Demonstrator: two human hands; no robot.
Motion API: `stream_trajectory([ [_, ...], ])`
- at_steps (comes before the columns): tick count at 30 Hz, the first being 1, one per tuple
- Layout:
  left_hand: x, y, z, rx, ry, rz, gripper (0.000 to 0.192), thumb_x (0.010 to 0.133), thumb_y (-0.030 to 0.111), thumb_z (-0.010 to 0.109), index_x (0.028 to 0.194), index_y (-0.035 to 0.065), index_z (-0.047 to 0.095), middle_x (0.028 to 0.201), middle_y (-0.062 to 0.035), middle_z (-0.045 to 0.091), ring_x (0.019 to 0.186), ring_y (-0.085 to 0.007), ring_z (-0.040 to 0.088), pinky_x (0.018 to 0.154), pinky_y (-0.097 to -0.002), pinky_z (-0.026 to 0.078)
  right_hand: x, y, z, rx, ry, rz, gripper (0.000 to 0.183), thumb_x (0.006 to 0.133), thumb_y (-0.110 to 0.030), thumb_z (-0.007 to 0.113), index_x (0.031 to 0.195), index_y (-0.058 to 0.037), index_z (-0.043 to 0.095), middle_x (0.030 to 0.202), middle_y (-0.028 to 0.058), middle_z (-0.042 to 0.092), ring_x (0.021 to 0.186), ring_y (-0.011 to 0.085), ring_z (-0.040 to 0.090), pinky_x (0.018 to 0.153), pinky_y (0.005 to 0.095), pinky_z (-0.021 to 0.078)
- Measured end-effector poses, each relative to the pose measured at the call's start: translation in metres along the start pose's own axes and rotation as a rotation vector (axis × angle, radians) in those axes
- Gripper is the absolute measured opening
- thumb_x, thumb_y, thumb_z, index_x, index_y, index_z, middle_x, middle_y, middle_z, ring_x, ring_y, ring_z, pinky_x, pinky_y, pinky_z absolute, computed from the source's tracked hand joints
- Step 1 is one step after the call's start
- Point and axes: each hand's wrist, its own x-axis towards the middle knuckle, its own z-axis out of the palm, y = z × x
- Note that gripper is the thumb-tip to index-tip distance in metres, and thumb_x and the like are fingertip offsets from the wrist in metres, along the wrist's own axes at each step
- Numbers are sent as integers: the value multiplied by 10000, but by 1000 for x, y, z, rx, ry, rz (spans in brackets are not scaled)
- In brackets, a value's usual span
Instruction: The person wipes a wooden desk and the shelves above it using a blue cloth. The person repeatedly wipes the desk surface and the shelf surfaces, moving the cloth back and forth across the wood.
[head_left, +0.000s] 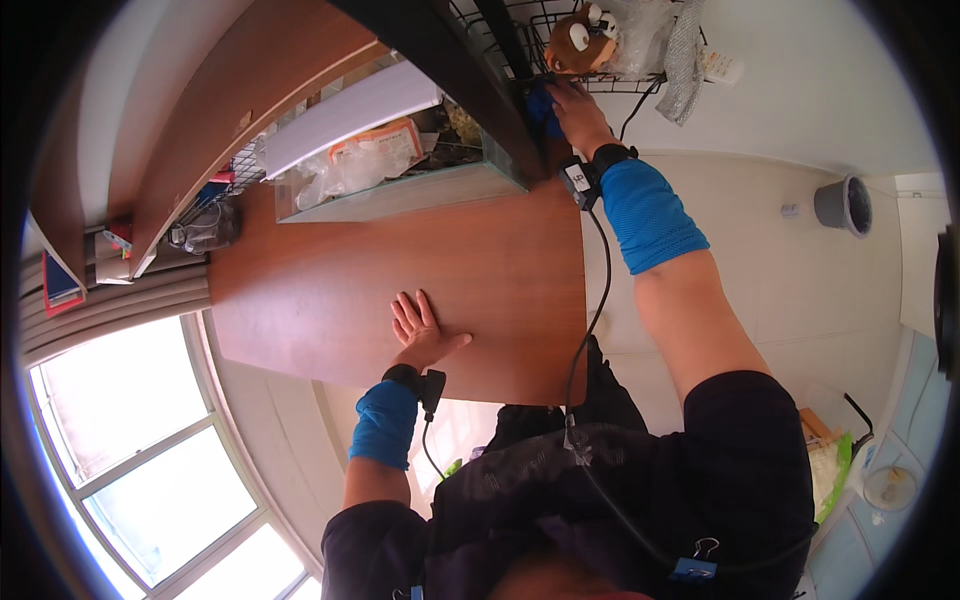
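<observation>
My left hand rests palm down on the brown wooden table, fingers spread, holding nothing. My right hand reaches to the far right corner of the table and holds a dark blue cloth. The cloth is bunched beside a black upright post, and my fingers partly cover it. A glass tank stands on the table left of that post. Inside it are clear plastic bags and an orange-and-white packet, with a white lid-like panel across the top.
A black wire basket beyond my right hand holds a brown plush toy and plastic wrap. Brown shelves rise at the left above a clear-plastic-wrapped item. A grey bin stands on the floor. Cables run from my wrist devices.
</observation>
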Motion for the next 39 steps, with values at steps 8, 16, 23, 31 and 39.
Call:
stream_trajectory([
  [8,5,-6,2,5,-6,55,1413,681,784,688,1549,47,-148,1558,-344,-224,1439,-533,-213,1138,-640,-24,-110,-34,-12,10,-31,-45,396,976,-153,508,1368,-101,532,1450,115,514,1336,333,463,1112,462,356],
  [16,-1,0,0,-40,25,113,1400,687,802,659,1550,59,-155,1552,-354,-232,1426,-544,-233,1117,-668,-37,-216,-119,-33,-212,-176,-183,429,985,-194,513,1412,-148,505,1454,55,518,1398,266,399,1174,453,251],
  [23,3,-10,10,-197,108,208,1214,794,772,559,1577,106,-87,1566,-319,-244,1432,-514,-255,1109,-673,-70,-246,-172,-31,-266,-394,-237,513,957,-219,558,1459,-173,463,1510,69,454,1420,277,361,1183,465,232],
  [31,-3,-21,13,-141,135,320,1110,841,755,497,1590,144,-48,1589,-292,-213,1445,-501,-239,1125,-655,-70,-384,-253,-65,-242,-620,-386,580,862,-183,651,1420,-186,494,1476,50,479,1410,256,386,1171,464,273],
  [39,-8,-20,8,-135,128,296,1091,843,777,456,1594,143,-18,1589,-292,-212,1452,-497,-227,1130,-654,-51,-348,-243,-60,-226,-688,-504,551,909,-232,604,1446,-232,479,1512,18,452,1426,236,367,1190,429,251],
])
